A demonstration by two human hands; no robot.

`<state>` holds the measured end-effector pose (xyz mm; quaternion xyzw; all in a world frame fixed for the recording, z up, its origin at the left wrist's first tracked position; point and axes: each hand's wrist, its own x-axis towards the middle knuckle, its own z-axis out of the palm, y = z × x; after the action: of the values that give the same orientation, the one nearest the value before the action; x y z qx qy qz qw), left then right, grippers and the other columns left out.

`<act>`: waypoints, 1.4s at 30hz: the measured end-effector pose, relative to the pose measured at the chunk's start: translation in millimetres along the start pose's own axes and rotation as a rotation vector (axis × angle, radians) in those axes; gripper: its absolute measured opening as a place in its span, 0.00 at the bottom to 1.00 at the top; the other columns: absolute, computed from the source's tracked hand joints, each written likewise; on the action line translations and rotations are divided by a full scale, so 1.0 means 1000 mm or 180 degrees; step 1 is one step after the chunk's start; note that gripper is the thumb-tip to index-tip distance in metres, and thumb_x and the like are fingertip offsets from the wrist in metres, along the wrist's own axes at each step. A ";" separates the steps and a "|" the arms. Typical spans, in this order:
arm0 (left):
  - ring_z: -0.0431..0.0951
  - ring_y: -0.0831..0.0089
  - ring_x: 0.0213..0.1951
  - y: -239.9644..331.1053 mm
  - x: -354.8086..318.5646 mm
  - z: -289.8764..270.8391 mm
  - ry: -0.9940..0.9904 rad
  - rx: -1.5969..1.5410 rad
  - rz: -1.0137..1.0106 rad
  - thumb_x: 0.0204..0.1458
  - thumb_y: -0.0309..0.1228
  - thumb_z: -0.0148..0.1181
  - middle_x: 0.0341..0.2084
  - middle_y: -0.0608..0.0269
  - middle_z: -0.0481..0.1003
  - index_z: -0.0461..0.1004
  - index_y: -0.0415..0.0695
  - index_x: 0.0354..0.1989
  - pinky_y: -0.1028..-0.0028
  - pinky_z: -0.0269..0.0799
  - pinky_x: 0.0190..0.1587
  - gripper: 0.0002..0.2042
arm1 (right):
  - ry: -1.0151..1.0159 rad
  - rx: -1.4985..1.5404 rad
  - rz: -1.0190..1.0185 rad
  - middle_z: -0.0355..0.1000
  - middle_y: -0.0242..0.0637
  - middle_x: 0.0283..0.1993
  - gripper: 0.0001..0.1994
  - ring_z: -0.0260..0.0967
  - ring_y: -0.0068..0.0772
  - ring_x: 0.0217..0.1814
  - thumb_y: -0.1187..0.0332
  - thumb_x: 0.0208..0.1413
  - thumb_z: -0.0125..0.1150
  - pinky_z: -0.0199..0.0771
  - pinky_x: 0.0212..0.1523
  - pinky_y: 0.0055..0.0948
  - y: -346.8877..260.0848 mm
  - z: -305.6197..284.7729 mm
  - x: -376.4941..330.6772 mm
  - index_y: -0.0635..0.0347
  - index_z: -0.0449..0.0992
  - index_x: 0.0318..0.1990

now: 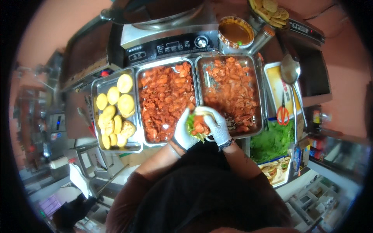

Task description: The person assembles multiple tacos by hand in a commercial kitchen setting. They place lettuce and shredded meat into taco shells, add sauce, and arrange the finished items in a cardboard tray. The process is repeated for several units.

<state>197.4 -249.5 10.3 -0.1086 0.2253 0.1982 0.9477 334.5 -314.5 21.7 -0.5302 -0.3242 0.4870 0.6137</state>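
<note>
Both hands gloved in white, close together over the front edge of the counter. Left hand (pixel 184 132) cups a filled bun (pixel 201 125) from the left, right hand (pixel 218 128) wraps it from the right; both closed on it, fingers curled round. Bun is open, red meat pieces and green lettuce showing inside, held just above the gap between the two meat trays.

Counter is packed. Middle tray (pixel 166 101), steel, heaped with reddish-orange meat. Right tray (pixel 232 93), steel, same meat, thinner at the near end where bare metal shows. Left tray (pixel 116 110) holds round yellow flatbreads in rows. Behind the trays, a steel cooker (pixel 171 42) with a dial and button panel, a pan on top. Round tub of brown sauce (pixel 235 32) beside it, a steel shaker just right of the tub. Plate of flatbreads (pixel 270 11) at the top right. A ladle (pixel 290 70) lies over a yellow tray on the right, with red-handled scissors (pixel 283 114) below it. Pile of lettuce (pixel 272 141) near the right hand, beside the right tray.

Walls pinkish-red. Steel racks and clutter at lower left, shelving at lower right. Dark sleeves and dark apron fill the lower middle.
</note>
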 end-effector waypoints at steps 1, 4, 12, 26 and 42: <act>0.78 0.59 0.52 0.000 -0.003 0.000 0.0034 -0.0010 -0.0030 0.66 0.54 0.49 0.50 0.51 0.77 0.72 0.43 0.58 0.58 0.75 0.57 0.26 | -0.0086 0.0119 0.0075 0.78 0.38 0.54 0.14 0.74 0.28 0.57 0.71 0.66 0.59 0.73 0.60 0.27 0.007 0.002 -0.002 0.64 0.76 0.56; 0.80 0.62 0.47 0.002 -0.003 0.003 0.0085 0.0032 0.0008 0.67 0.49 0.50 0.45 0.55 0.79 0.75 0.45 0.51 0.62 0.77 0.53 0.20 | -0.0118 0.0000 -0.0007 0.78 0.36 0.53 0.15 0.75 0.27 0.54 0.74 0.61 0.65 0.75 0.57 0.27 0.016 0.011 -0.004 0.63 0.76 0.55; 0.80 0.63 0.46 0.009 -0.001 -0.005 0.0095 0.0446 -0.0052 0.68 0.45 0.50 0.42 0.56 0.79 0.76 0.45 0.48 0.64 0.79 0.50 0.17 | -0.0106 0.0066 -0.0026 0.76 0.43 0.56 0.21 0.75 0.36 0.58 0.76 0.54 0.70 0.75 0.58 0.31 0.015 0.016 -0.011 0.63 0.75 0.56; 0.78 0.69 0.47 -0.021 -0.009 0.000 -0.0274 0.0557 -0.0820 0.67 0.42 0.52 0.44 0.61 0.77 0.75 0.47 0.49 0.70 0.76 0.50 0.13 | 0.0436 -0.0836 -0.0717 0.69 0.42 0.64 0.21 0.69 0.35 0.66 0.80 0.55 0.66 0.71 0.65 0.32 0.000 0.017 -0.076 0.65 0.74 0.57; 0.79 0.62 0.46 -0.170 -0.009 -0.022 0.0334 0.1287 -0.1650 0.68 0.41 0.44 0.43 0.54 0.79 0.76 0.40 0.47 0.64 0.76 0.55 0.18 | 0.2047 -0.0874 -0.1093 0.75 0.44 0.55 0.14 0.73 0.35 0.57 0.79 0.56 0.62 0.74 0.58 0.33 0.025 -0.034 -0.219 0.63 0.80 0.50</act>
<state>253.2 -411.4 15.1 0.0178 0.2736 -0.1040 0.9560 289.9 -533.2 16.1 -0.6710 -0.2614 0.1382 0.6799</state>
